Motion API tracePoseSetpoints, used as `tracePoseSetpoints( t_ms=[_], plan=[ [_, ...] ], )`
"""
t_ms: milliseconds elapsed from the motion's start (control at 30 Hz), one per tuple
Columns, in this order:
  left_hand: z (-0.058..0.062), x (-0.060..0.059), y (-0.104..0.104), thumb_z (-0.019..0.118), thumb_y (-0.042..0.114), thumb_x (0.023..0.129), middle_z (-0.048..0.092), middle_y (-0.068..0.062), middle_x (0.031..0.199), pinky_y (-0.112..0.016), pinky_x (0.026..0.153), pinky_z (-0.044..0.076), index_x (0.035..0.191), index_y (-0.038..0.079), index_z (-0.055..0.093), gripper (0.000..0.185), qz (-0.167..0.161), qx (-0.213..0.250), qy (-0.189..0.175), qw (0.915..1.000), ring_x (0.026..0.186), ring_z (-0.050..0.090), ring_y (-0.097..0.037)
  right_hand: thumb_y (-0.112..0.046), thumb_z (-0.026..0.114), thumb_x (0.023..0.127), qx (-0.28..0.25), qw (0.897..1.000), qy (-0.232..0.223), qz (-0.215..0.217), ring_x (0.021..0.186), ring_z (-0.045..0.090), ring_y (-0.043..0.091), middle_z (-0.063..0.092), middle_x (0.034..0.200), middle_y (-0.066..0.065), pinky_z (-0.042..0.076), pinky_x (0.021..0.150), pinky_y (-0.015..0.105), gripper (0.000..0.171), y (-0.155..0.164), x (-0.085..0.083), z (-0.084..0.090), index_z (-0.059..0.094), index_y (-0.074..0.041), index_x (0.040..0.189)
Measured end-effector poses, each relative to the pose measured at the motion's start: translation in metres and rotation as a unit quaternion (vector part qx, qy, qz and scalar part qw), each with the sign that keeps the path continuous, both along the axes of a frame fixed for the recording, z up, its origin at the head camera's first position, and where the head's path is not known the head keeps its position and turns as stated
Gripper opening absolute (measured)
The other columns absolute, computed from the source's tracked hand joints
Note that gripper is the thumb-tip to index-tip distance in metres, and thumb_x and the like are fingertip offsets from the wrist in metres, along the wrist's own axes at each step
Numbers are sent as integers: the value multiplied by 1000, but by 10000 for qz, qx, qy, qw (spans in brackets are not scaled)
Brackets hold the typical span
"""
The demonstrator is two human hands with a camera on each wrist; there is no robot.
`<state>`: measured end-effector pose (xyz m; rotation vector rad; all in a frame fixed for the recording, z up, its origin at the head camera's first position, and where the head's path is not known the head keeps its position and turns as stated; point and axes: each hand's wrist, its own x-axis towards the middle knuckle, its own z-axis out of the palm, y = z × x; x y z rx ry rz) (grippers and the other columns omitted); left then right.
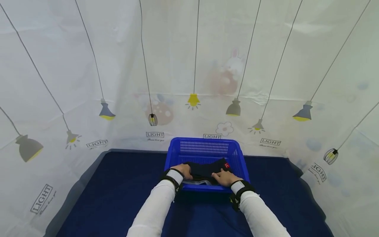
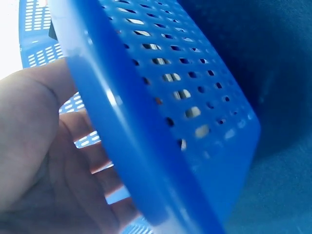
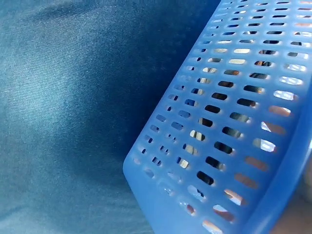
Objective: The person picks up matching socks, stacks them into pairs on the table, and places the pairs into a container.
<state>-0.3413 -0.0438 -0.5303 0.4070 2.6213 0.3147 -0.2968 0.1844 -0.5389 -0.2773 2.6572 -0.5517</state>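
Observation:
A dark folded cloth item (image 1: 204, 169) with a small red patch (image 1: 227, 165) at its right end lies inside a blue perforated plastic basket (image 1: 204, 142). My left hand (image 1: 184, 170) reaches over the near left rim to the left end of the cloth. In the left wrist view its thumb and fingers stand apart behind the rim, their tips hidden. On the right part of the cloth rests my right hand (image 1: 225, 178), with its fingers extended leftward. Grey and white folded fabric (image 1: 196, 182) shows under the dark piece. The basket wall (image 3: 219, 117) mostly hides the right hand in its wrist view.
The basket stands on a dark blue cloth surface (image 1: 127, 197). A pale sheet (image 1: 177, 65) printed with hanging lamps encloses the back and sides, its lower edge close behind the basket. Bands with devices sit on both wrists.

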Motion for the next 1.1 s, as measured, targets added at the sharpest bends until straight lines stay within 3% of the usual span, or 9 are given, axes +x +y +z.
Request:
tracePoseSetpoints(
  t_ms=[167,300,400,500,633,733,1000,1100],
  plan=[
    [18,10,-16,71,20,94,70,-12,120,-44,94,52,121,2,72,33,-259,332,182,9989,108,66,-27,-30,40,111,-258,9974,582,352,138,44,51,50,147,31,35,104,72,45,-1,2,7,65,-4,137],
    [27,22,-32,69,21,98,64,-17,132,-49,103,46,129,3,68,37,-472,582,710,9947,124,59,-34,-24,47,109,-462,9870,1409,621,130,53,46,59,137,26,41,98,71,37,0,10,14,68,-2,130],
    [33,36,-40,68,22,98,60,-19,135,-53,103,45,132,4,66,38,-601,781,1190,9880,125,58,-38,-18,55,105,-620,9749,2052,600,121,59,45,63,129,22,45,93,70,30,3,22,17,71,-2,125],
    [37,56,-47,73,20,95,62,-19,131,-55,96,48,125,3,68,35,-694,983,1890,9746,118,61,-40,-14,62,101,-775,9601,2645,478,114,61,43,66,123,19,46,90,67,23,5,36,17,73,-3,120],
    [33,83,-55,77,18,91,64,-18,124,-55,91,50,118,3,70,31,-760,1032,2723,9536,111,63,-40,-11,68,97,-872,9396,3290,356,109,63,41,67,117,15,47,89,64,18,6,53,12,74,-5,113],
    [27,98,-59,79,18,90,65,-16,121,-53,90,51,116,4,70,31,-724,989,3083,9434,110,62,-37,-9,71,95,-864,9289,3581,374,106,63,39,68,112,13,48,88,63,16,7,62,9,74,-6,110],
    [14,119,-61,83,16,84,67,-13,113,-50,85,53,111,5,72,31,-736,1110,4024,9057,103,65,-33,-4,74,91,-805,9120,3999,437,99,64,35,68,105,10,50,83,59,13,6,70,11,74,-6,104],
    [12,123,-59,85,15,83,67,-13,113,-49,84,53,110,6,73,32,-722,1116,4189,8982,103,65,-32,-1,73,90,-857,8997,4241,580,95,65,33,68,102,9,52,80,56,12,4,73,12,75,-5,102]
  ],
)
